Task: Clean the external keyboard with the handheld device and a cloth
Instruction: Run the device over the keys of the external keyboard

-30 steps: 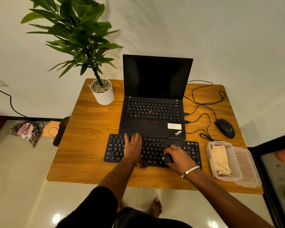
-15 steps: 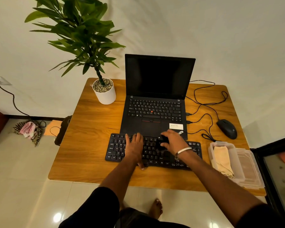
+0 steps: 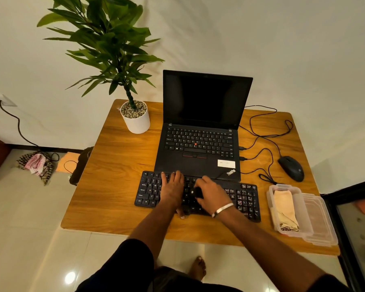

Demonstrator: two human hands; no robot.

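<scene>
Since half a second ago the right hand (image 3: pixel 214 193) has slid the handheld device (image 3: pixel 198 192) from the top row toward the middle of the external keyboard (image 3: pixel 198 196), nearer the left hand (image 3: pixel 172 189); its fingers are curled tight round the small dark body, thumb toward the left hand. The left hand lies flat, fingers together and pointing away, pressing the board onto the wooden table (image 3: pixel 114 165) just beside the device. To work well, I judge, keep that hand bracing and drag the device slowly along each row, nozzle close to the gaps; the keys are matt black plastic, low and ridged. The cloth (image 3: pixel 283 205), pale and soft, sits folded in a clear plastic tub (image 3: pixel 271 193), well right of the fingers.
</scene>
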